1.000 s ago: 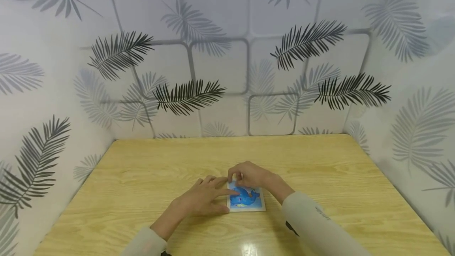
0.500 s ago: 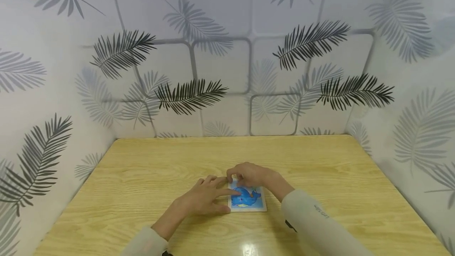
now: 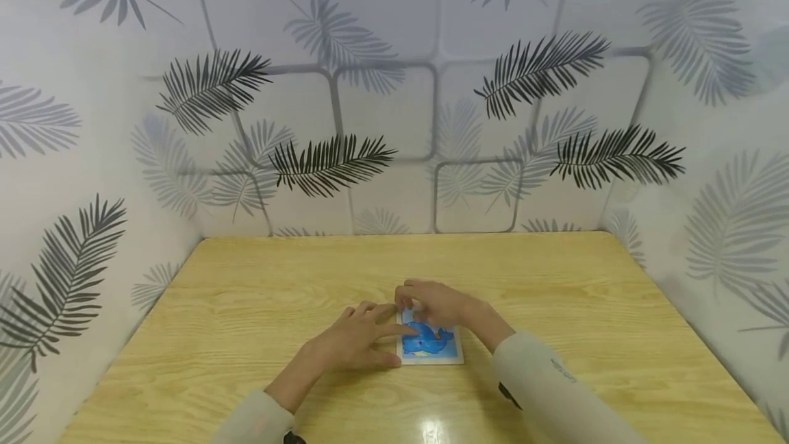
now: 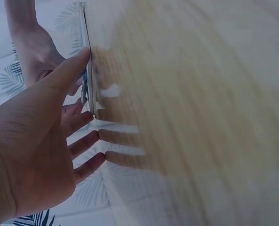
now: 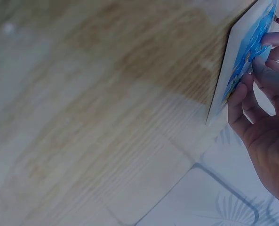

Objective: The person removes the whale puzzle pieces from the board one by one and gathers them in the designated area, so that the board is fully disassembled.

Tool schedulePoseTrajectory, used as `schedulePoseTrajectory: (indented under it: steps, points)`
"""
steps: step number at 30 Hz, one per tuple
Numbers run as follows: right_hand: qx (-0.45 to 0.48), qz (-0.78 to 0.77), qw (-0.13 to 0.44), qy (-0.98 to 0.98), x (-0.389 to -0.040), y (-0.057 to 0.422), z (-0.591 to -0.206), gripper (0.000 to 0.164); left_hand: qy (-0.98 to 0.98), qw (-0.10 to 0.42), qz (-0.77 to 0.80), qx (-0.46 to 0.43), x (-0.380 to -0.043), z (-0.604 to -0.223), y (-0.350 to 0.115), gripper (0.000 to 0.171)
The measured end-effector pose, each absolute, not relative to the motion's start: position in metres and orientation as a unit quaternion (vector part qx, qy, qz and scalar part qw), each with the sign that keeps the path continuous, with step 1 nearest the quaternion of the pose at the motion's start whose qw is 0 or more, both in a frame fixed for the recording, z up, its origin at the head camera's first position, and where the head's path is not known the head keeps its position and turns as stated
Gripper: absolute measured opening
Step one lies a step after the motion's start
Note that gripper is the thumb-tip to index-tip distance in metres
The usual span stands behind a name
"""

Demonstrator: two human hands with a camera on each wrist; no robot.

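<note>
While left hand (image 3: 354, 340), spread, touches the board (image 3: 431, 362) at its left edge, right hand (image 3: 436, 301) pinches a likely light, stiff piece (image 3: 408, 316), best edge-gripped.

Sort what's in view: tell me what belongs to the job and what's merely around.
Part of the job:
picture board
left hand, touching the board
right hand, apparently pinching a thin piece

Merely around:
wooden tabletop, as support
leaf-patterned wall

Blue picture board (image 3: 439, 355) on table (image 3: 259, 279)
</note>
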State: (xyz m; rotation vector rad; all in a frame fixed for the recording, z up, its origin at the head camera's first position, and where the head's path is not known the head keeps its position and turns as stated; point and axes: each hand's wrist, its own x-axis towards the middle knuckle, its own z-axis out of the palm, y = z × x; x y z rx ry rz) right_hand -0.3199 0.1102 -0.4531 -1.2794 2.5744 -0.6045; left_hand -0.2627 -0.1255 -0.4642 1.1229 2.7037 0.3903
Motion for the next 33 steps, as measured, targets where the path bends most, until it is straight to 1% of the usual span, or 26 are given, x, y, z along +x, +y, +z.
schedulePoseTrajectory:
  steps: [6,9,17,24,29,33]
  points:
    - [-0.406,-0.274,0.13,0.862,-0.32,0.11,-0.458,0.025,0.912,0.099,0.143,0.371,-0.261,-0.463,-0.127,0.056]
    - [-0.391,-0.296,0.136,0.861,-0.321,0.11,-0.46,0.026,0.913,0.099,0.146,0.368,-0.26,-0.461,-0.128,0.056]
    - [-0.366,-0.319,0.118,0.866,-0.319,0.108,-0.465,0.026,0.913,0.101,0.145,0.368,-0.26,-0.458,-0.128,0.056]
    - [-0.367,-0.278,0.087,0.884,-0.318,0.109,-0.466,0.025,0.913,0.105,0.14,0.368,-0.26,-0.459,-0.126,0.057]
    - [-0.351,-0.285,0.062,0.89,-0.32,0.121,-0.466,0.025,0.911,0.106,0.137,0.373,-0.259,-0.457,-0.123,0.056]
    - [-0.341,-0.304,0.048,0.888,-0.32,0.135,-0.464,0.02,0.912,0.099,0.126,0.377,-0.258,-0.458,-0.123,0.055]
